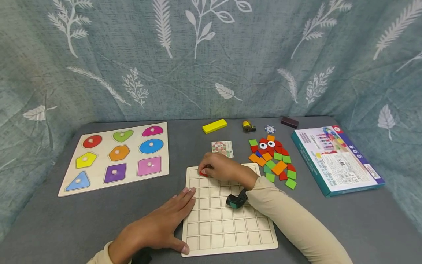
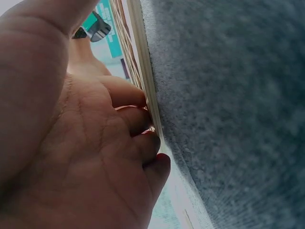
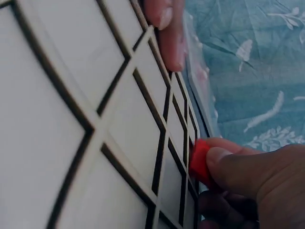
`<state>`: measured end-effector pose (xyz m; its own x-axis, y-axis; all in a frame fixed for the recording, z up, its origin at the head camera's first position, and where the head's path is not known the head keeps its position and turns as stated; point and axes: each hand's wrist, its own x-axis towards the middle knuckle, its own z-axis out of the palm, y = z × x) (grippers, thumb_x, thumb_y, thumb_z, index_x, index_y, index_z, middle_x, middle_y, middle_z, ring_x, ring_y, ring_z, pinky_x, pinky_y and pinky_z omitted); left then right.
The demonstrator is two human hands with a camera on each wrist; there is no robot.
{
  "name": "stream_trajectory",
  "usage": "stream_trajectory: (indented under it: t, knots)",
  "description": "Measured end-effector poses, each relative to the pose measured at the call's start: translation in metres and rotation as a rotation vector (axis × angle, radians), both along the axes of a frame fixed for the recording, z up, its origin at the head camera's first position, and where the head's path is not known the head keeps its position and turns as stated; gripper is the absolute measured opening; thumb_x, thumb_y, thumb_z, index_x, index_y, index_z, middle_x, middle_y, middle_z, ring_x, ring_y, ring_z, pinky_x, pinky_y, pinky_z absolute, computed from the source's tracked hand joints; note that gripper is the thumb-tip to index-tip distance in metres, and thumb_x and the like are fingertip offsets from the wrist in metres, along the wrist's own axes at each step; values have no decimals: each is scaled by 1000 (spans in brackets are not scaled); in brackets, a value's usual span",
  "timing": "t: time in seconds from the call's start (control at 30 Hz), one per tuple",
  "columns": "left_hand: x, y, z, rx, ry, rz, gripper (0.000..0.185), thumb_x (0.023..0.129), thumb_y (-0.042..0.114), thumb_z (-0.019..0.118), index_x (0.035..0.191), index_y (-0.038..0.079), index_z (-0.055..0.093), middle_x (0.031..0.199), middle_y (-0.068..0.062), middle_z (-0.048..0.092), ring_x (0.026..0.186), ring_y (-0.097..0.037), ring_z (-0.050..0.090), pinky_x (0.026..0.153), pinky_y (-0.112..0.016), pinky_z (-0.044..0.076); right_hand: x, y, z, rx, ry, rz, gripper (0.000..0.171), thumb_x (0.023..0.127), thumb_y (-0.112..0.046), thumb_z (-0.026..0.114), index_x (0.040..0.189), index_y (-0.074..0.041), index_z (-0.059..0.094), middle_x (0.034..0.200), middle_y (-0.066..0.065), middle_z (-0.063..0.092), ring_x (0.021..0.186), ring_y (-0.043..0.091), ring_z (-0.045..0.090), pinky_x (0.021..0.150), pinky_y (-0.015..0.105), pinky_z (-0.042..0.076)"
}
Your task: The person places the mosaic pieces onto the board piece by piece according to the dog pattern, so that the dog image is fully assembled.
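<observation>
A wooden grid board [image 1: 217, 224] with rows of square recesses lies flat at the front middle of the table. At its far left corner my right hand [image 1: 219, 167] pinches a red tile [image 3: 200, 163] between thumb and fingers, right over the recesses. In the head view most of that tile is hidden under the hand. My left hand [image 1: 161, 222] rests along the board's left edge with straight fingers touching it; the left wrist view shows the fingertips [image 2: 151, 143] against the board's side.
Loose coloured tiles [image 1: 278, 167] with googly eyes lie right of the board, beside a boxed set [image 1: 339, 161]. A pattern card [image 1: 222, 148] sits behind it. To the left is a shape puzzle [image 1: 132, 178]. A yellow block [image 1: 214, 126], toy bee [image 1: 248, 127], poker chip [image 1: 270, 129] and dark block [image 1: 289, 122] line the back.
</observation>
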<state>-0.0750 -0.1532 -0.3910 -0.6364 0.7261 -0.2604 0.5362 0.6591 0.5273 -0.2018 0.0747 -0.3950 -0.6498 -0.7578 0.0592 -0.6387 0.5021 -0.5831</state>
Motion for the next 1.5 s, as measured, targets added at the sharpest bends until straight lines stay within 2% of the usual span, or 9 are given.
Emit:
stream_trajectory:
  t: [0.1,0.33,0.4,0.6,0.8,1.0,1.1,1.23,1.5]
  knots:
    - [-1,1,0,-2,0,3,118,69,65,74,152,-1,24,162,-11,6,147,-30,4,112,-55,16,0,-1,1,38,19,37,14,94,-4,63,100,-8,75,96,1,63,90,16,58,81,28,47]
    - [-1,2,2,-5,-6,8,118,68,66,74,153,0,24,162,-9,6,147,-29,4,113,-55,15,1,0,1,64,37,-30,10,92,-8,68,96,-12,75,94,-2,61,86,13,56,77,27,46]
    - [-2,2,2,-9,-10,10,119,68,67,73,153,1,24,163,-9,5,147,-29,3,113,-55,15,2,1,1,68,46,-23,9,91,-8,68,95,-12,76,92,-2,61,84,13,56,75,27,45]
    - [-3,2,3,-19,-13,11,120,67,69,72,154,2,23,163,-7,4,147,-28,2,113,-55,15,1,10,3,6,40,-31,15,93,-7,65,105,-8,75,98,1,65,89,14,59,79,28,46]
    - [-3,2,4,-33,-45,9,118,70,67,71,154,3,19,163,-5,-3,147,-26,-2,113,-54,13,-6,33,6,-102,1,-114,18,95,-6,61,109,-3,73,103,5,67,87,14,60,76,28,49]
    - [-2,2,3,0,-51,-5,123,68,65,75,155,1,15,163,-8,-5,147,-26,-4,114,-53,12,-11,64,6,-120,-69,-240,19,96,-6,61,110,-1,72,100,4,66,76,13,55,67,28,48]
    - [-1,3,3,9,-25,-23,124,66,67,75,154,2,18,163,-8,-1,147,-26,-1,114,-50,18,-15,78,6,-116,-55,-286,19,95,-6,61,111,0,71,97,5,66,75,15,57,66,30,49]
    - [-2,3,4,-3,-13,-42,119,66,67,74,153,3,25,163,-6,3,147,-25,6,112,-43,26,-20,96,9,-124,-35,-344,21,96,-7,61,112,1,71,102,9,67,83,19,60,71,34,50]
    - [-2,6,4,-2,-24,-55,116,65,54,83,153,3,27,163,-6,2,147,-25,6,112,-41,27,-27,128,5,-126,-1,-458,21,95,-6,61,112,1,71,113,16,66,86,24,62,68,36,51]
